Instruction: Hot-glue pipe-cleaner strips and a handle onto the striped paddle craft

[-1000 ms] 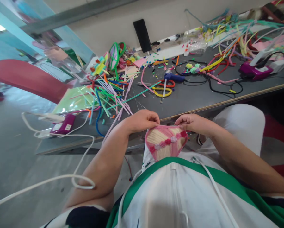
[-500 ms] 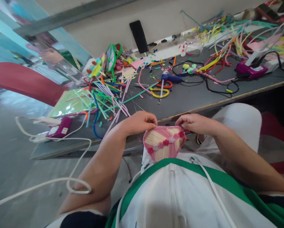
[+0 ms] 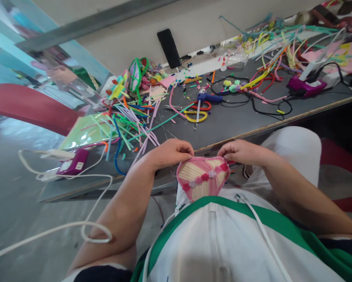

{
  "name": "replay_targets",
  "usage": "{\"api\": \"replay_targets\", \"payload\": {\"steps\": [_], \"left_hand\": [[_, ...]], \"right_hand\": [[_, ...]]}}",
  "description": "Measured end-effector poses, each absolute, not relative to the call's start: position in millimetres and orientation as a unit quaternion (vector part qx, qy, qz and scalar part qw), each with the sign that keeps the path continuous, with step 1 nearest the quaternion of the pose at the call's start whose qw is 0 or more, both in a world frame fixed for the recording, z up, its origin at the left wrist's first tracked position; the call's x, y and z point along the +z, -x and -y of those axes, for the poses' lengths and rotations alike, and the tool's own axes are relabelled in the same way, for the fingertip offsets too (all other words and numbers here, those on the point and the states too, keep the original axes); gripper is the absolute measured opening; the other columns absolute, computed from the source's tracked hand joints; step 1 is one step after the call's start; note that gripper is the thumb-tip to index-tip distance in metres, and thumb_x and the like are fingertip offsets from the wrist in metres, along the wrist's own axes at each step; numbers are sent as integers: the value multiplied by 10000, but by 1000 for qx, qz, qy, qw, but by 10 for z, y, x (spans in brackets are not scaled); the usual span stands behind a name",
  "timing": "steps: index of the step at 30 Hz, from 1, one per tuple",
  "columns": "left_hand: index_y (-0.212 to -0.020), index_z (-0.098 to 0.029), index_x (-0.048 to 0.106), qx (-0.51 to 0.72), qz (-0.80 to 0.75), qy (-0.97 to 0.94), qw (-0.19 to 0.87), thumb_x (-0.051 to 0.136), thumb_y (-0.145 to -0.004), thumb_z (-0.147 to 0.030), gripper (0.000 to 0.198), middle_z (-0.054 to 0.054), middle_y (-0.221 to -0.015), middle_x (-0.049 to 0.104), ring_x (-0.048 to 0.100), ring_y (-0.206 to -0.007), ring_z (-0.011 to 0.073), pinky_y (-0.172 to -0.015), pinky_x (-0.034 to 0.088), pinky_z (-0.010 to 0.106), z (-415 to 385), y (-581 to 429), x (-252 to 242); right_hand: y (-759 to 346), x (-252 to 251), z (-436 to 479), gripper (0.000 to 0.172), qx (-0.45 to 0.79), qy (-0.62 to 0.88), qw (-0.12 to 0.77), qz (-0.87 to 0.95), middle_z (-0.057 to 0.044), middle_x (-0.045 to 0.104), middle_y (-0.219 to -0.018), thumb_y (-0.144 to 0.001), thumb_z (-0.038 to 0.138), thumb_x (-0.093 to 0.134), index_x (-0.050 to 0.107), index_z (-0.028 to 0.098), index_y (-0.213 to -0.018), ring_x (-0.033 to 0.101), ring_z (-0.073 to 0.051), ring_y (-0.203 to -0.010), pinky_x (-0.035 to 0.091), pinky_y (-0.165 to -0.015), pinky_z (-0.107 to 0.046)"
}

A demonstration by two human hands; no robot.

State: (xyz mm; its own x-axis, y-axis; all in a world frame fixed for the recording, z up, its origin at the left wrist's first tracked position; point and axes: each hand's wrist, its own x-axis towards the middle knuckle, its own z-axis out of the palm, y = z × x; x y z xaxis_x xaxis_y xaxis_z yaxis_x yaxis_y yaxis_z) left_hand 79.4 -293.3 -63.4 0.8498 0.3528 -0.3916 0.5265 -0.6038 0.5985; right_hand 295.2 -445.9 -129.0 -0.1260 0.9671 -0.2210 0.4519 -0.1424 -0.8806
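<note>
A pink-edged craft piece (image 3: pixel 204 178) with cream and pink strips and a slanting row of red, pink and lilac tufts rests at my lap, below the table's front edge. My left hand (image 3: pixel 176 152) pinches its upper left corner between thumb and fingers. At the upper right corner, my right hand (image 3: pixel 237 152) grips the edge with bent fingers. The lower tip of the piece lies against my white and green top (image 3: pixel 213 227).
On the grey table (image 3: pixel 223 125) lie scissors (image 3: pixel 196 116), a blue glue gun (image 3: pixel 210 98), scattered pipe cleaners (image 3: pixel 142 123) and a black phone (image 3: pixel 169 48). Purple power sockets (image 3: pixel 73 162) sit at the left corner and right (image 3: pixel 307 86). A white cable (image 3: pixel 88 223) loops over my left forearm.
The view has shifted slightly, so the table's objects appear a little further left. Both hands keep their hold on the craft piece, which has hardly moved.
</note>
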Motion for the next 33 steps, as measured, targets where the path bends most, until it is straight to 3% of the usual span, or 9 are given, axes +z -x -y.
{"api": "replay_targets", "payload": {"steps": [7, 26, 33], "left_hand": [[-841, -149, 678, -126, -238, -886, 378, 550, -729, -298, 226, 0, -760, 675, 581, -723, 145, -651, 428, 215, 2903, -792, -626], [-842, -149, 647, -137, -243, -884, 374, 538, -750, -274, 190, -17, -703, 610, 514, -648, 114, -578, 375, 194, 2920, -750, -555], [-851, -159, 649, -146, -234, -890, 363, 530, -750, -295, 207, -25, -695, 600, 510, -634, 116, -560, 370, 197, 2881, -746, -570]], "right_hand": [[-2922, -1323, 4446, 236, 508, 583, 322, 547, -13, 711, -838, -712, 136, 523, 681, 171, -884, 642, -140, -746, 506, -700, -242], [-2700, -1438, 4462, 241, 439, 594, 408, 537, -31, 700, -850, -768, 197, 565, 663, 179, -988, 658, -164, -803, 504, -701, -272], [-2833, -1489, 4489, 384, 456, 558, 396, 569, -37, 703, -1056, -761, 125, 556, 617, 212, -1130, 658, -162, -990, 504, -831, -282]]}}
